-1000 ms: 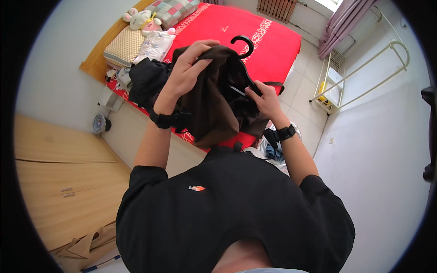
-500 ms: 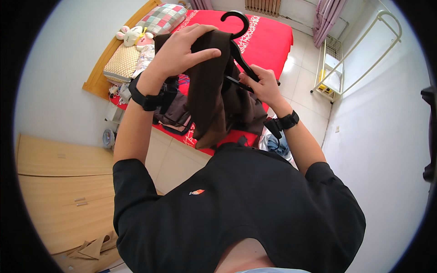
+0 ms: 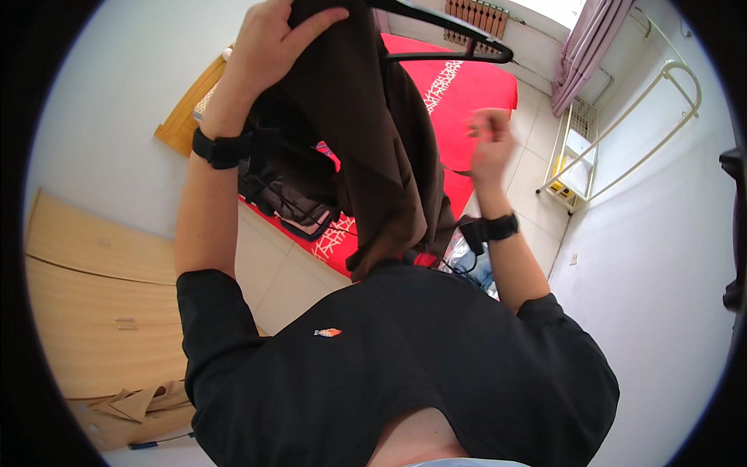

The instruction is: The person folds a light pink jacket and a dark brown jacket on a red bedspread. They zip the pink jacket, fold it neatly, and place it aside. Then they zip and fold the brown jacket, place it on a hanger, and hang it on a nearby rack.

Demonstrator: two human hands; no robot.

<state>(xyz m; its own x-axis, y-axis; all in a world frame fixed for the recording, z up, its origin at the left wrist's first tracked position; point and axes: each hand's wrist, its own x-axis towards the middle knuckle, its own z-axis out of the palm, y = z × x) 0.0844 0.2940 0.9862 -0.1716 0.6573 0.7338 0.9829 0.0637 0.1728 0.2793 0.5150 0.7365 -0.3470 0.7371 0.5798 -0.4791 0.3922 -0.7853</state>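
My left hand is raised at the top of the view, closed over the upper edge of a dark brown garment; its fingertips are hidden or cut off. The cloth hangs in long folds down to my chest. A black clothes hanger sticks out of the garment to the right, its hook out of the frame. Lower and to the right, beside the garment, is my right hand, off the hanger. Motion blurs its bent fingers, and nothing can be made out in them.
Behind the garment is a bed with a red cover, dark folded clothes lying on it. A cream metal rack stands by the right wall. Wooden cabinets are at the left, and a radiator is at the back.
My left hand has lifted the garment and hanger higher, so the hook has left the view. My right hand has let go of the hanger and moved right and slightly down.
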